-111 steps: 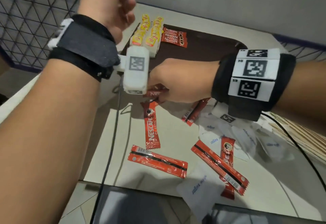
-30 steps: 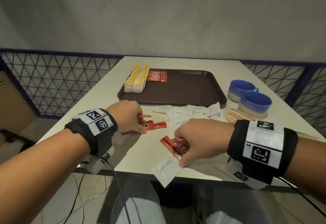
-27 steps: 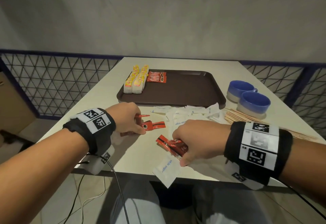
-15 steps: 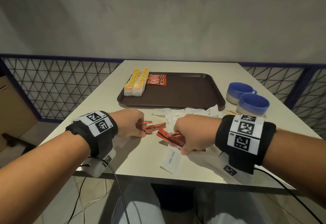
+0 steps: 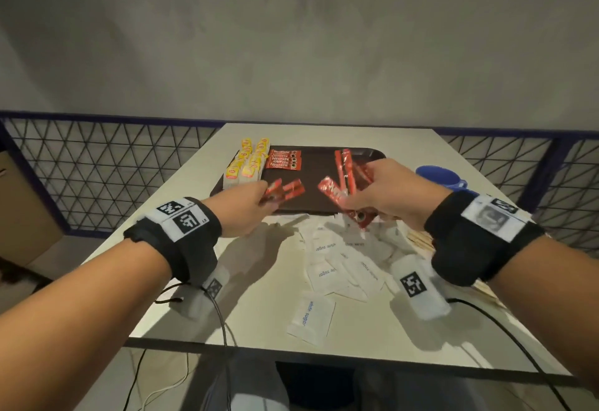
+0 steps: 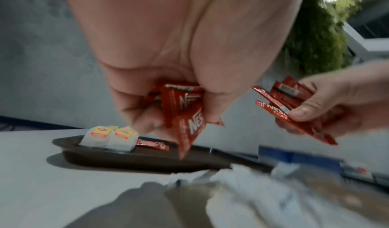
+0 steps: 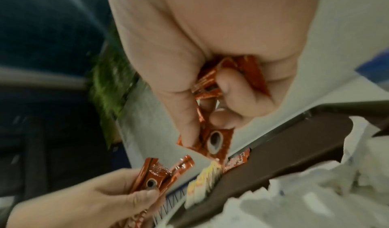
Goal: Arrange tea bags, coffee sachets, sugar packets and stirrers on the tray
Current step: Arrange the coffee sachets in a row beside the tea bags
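coffee sachets (image 5: 283, 191) pinched in left hand (image 5: 240, 210) fingers above brown tray (image 5: 312, 196) near edge, more red sachets (image 5: 343, 180) fanned in right hand (image 5: 393, 195), tea bags (image 5: 248, 164) stood at tray's left, white sugar packets (image 5: 327, 273) scattered on counter (image 5: 259, 313)

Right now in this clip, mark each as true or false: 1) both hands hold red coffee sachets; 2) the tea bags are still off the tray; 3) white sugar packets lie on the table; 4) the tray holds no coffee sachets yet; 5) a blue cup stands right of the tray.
1) True: the left hand and the right hand each grip red coffee sachets.
2) False: the tea bags sit on the tray, at its left end.
3) True: sugar packets lie on the table.
4) False: a row of sachets lies beside the tea bags.
5) True: blue cup.
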Motion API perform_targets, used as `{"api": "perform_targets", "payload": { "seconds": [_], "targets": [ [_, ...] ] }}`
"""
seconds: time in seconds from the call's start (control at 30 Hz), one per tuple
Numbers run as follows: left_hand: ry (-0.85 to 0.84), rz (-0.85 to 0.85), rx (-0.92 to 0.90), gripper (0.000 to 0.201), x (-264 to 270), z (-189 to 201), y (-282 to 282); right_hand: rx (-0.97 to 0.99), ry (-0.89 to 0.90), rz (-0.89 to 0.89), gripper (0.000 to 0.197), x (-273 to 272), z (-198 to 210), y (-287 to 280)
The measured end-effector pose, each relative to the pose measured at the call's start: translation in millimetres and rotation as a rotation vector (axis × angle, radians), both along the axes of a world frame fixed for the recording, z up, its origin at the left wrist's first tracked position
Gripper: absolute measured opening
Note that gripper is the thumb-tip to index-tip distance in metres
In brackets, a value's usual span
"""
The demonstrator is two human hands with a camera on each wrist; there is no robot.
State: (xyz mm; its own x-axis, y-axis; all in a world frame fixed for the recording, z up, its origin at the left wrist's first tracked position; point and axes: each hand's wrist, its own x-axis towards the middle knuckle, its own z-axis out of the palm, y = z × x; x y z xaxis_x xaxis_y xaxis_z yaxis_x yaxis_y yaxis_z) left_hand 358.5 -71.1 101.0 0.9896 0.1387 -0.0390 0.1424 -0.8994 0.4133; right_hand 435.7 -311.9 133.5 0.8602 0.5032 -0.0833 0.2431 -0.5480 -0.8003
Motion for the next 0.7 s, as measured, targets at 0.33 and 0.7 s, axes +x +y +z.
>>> {"api": "perform_targets", "payload": {
  "seconds": [0.33, 0.7],
  "targets": [
    [-0.180, 0.099, -1.266, 0.029, 42.9, 22.2, -28.0, 0.950, 0.845, -0.076, 0.016, 15.5, -6.6, 16.2],
    [-0.247, -0.006, -1.771, 0.021, 89.6, -12.3, -3.2, 0.921, 0.655, 0.155, 0.034, 73.9, 19.8, 82.3]
  ]
}}
